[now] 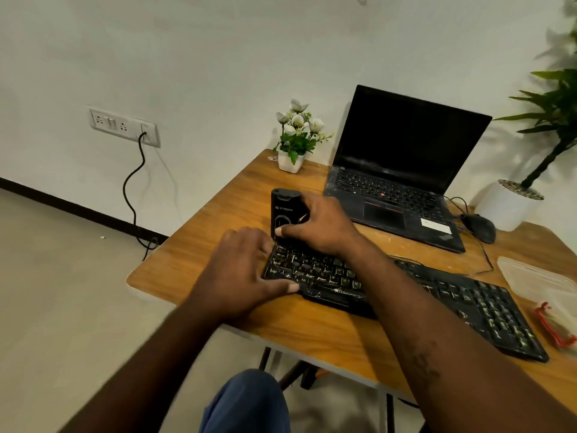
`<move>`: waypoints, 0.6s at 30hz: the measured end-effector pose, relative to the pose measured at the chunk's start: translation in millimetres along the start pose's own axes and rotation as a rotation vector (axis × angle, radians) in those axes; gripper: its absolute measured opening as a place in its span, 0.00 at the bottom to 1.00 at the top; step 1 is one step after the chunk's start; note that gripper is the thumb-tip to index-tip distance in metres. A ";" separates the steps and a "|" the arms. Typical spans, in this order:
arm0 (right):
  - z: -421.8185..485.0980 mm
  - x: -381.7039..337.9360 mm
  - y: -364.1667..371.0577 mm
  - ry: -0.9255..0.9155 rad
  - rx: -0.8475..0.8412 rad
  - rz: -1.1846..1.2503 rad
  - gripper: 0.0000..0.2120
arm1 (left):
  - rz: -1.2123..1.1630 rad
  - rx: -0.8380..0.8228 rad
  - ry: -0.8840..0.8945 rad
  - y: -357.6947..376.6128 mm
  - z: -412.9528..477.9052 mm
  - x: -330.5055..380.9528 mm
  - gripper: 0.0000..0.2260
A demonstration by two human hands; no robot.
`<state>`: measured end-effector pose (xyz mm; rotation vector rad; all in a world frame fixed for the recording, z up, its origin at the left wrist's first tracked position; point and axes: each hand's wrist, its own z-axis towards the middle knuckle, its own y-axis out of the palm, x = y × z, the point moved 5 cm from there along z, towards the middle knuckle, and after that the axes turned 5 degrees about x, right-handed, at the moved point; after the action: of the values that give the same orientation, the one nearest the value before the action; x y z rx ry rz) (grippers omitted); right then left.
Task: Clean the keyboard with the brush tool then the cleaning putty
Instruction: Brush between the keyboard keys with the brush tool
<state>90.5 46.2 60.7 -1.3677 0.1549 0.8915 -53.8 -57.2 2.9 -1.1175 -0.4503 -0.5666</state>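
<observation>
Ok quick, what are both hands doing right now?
Left hand: open, resting on the left end of the keyboard.
Right hand: holding the black brush tool.

A small office or home-desk corner.
A wooden desk [199,245] stands against a plain white wall [218,57], with an open laptop [406,145] far right, a black keyboard [468,301] nearer, a mouse [479,228], a pot of flowers [295,142], and a socket plate [123,126] at left.

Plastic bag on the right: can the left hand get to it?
Probably not easily: the left hand sits at the keyboard's left end, with the right forearm between it and the bag.
</observation>
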 end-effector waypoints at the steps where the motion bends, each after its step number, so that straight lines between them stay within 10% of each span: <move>1: 0.8 0.7 -1.3 0.016 -0.005 0.033 0.27 | 0.062 -0.069 -0.056 -3.6 4.0 -13.1 0.38; 6: 3.9 -2.1 -1.4 -0.002 0.048 -0.037 0.29 | 0.147 -0.362 -0.045 6.2 28.1 -33.7 0.72; 18: -25.8 5.9 -0.1 -0.055 0.025 0.037 0.26 | 0.159 -0.449 0.166 19.4 44.2 -32.0 0.58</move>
<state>104.7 26.1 51.1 -1.3192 0.1491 0.9542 -68.8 -3.6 -13.5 -1.5054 -0.0868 -0.6312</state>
